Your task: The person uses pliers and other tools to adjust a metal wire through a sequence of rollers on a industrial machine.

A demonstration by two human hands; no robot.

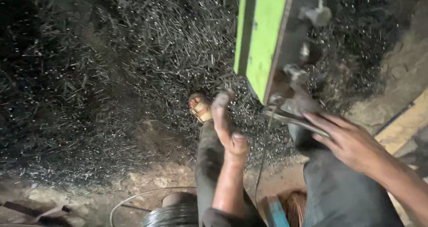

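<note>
Right hand [352,142] gripped a metal tool [294,118], its tip set against the base of the green machine frame [263,35], apparently to work a fitting there. Left hand [227,124] hung open, grimy, grasping nothing, above the nail heap [111,84]. No packages or labels showed; a dark wire coil [171,216] lay below.

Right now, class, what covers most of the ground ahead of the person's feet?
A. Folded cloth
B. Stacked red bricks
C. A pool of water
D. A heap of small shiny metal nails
D: a wide heap of thin, glinting metal nails spreads over the dark ground, beyond the left hand and beside the green machine frame.
</note>
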